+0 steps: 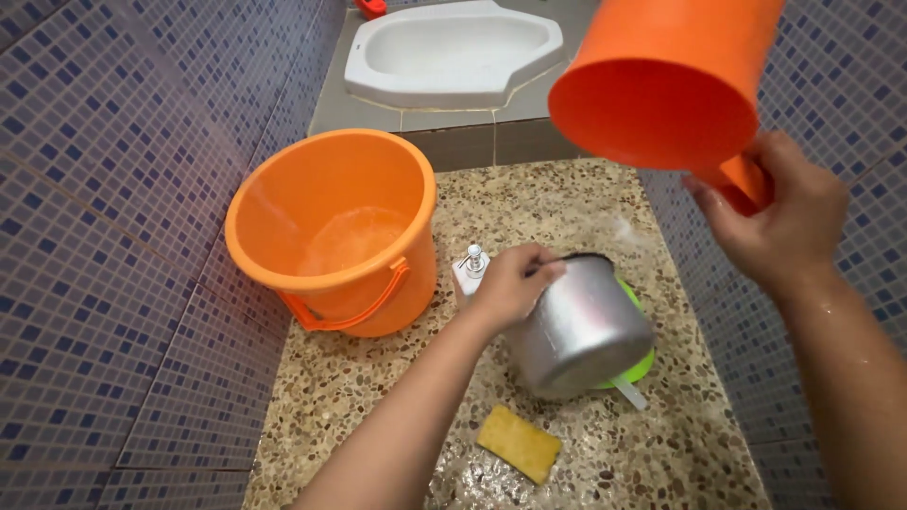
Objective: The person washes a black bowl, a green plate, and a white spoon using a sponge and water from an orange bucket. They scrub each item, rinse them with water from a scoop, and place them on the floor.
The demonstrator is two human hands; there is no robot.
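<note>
1. While it lies tipped on its side on the pebbled floor (397,378), the metal pot (578,331) points its mouth up and away, toward the white squat toilet (453,52); its long axis runs from lower right to upper left.
2. Left hand (510,283): fingers closed over the pot's rim.
3. Right hand (779,222): fingers gripping the handle of an orange dipper (661,85), tilted mouth-down above the pot.
4. A green plate (641,366) lies beneath the pot.
5. A pump bottle (470,269) stands just beside it, an orange bucket (331,236) stands left, and a yellow sponge (518,442) lies nearer.
</note>
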